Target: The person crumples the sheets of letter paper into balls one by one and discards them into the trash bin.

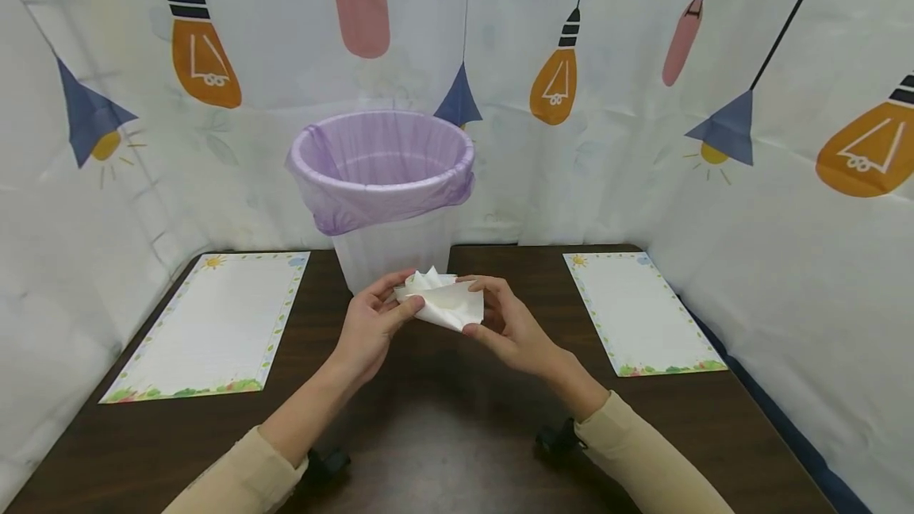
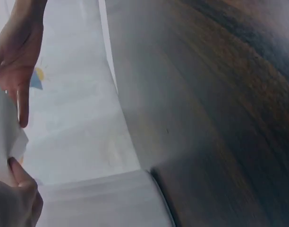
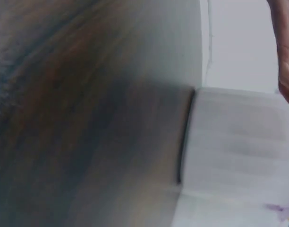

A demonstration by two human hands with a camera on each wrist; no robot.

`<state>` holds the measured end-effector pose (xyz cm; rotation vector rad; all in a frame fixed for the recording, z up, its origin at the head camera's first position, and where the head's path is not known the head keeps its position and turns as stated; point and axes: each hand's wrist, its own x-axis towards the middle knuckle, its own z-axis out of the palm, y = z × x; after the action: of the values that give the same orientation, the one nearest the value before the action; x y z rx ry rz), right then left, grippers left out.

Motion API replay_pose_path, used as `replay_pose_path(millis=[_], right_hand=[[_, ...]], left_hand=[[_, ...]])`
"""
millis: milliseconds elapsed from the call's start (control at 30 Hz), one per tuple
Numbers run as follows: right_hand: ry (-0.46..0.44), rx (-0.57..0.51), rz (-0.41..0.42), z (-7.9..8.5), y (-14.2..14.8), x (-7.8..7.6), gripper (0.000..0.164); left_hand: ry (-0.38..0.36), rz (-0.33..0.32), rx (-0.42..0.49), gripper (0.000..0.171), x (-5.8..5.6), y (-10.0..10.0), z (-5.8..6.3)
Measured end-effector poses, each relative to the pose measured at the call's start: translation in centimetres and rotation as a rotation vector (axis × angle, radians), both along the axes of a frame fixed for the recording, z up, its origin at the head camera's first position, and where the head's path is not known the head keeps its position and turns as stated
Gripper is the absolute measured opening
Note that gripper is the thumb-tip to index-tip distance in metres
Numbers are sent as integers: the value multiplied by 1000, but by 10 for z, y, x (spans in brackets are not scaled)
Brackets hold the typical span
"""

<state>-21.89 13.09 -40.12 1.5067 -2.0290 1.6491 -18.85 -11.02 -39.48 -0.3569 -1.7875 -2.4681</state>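
In the head view a folded white tissue (image 1: 450,304) is held up between both hands in front of the bin. My left hand (image 1: 373,320) pinches its left side, thumb on the near face. At the opposite side, my right hand (image 1: 510,327) grips the edge between thumb and fingers. The upper edge of the tissue stands in small peaks. The left wrist view catches part of the tissue (image 2: 4,137) at its left border, with fingers around it. Only a piece of a hand (image 3: 287,52) shows at the right border of the right wrist view.
Behind the hands stands a white bin (image 1: 393,248) lined with a purple bag (image 1: 343,212). White sheets with decorated borders lie on the dark wooden table (image 1: 457,435), one at left (image 1: 214,324) and one at right (image 1: 643,316). A printed curtain (image 1: 514,181) hangs around the table.
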Motion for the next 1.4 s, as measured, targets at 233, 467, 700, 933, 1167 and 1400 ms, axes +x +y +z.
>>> replay_pose_path(millis=[233, 467, 700, 933, 1167, 1400], right_hand=[[-154, -31, -42, -7, -4, 2, 95], [-320, -116, -47, -17, -14, 8, 77], [-283, -224, -108, -14, -22, 12, 47], [-247, -252, -231, -12, -31, 13, 28], [-237, -280, -323, -9, -27, 1, 17], [-277, -261, -286, -8, -23, -4, 20]], left_hand=[[-23, 63, 42, 18, 0, 2, 0], [-30, 118, 100, 19, -3, 6, 1], [-35, 147, 182, 26, -7, 10, -1], [15, 221, 160, 16, -11, 19, -4], [54, 118, -40, 24, -6, 11, -4], [6, 31, -267, 30, -5, -2, 0]])
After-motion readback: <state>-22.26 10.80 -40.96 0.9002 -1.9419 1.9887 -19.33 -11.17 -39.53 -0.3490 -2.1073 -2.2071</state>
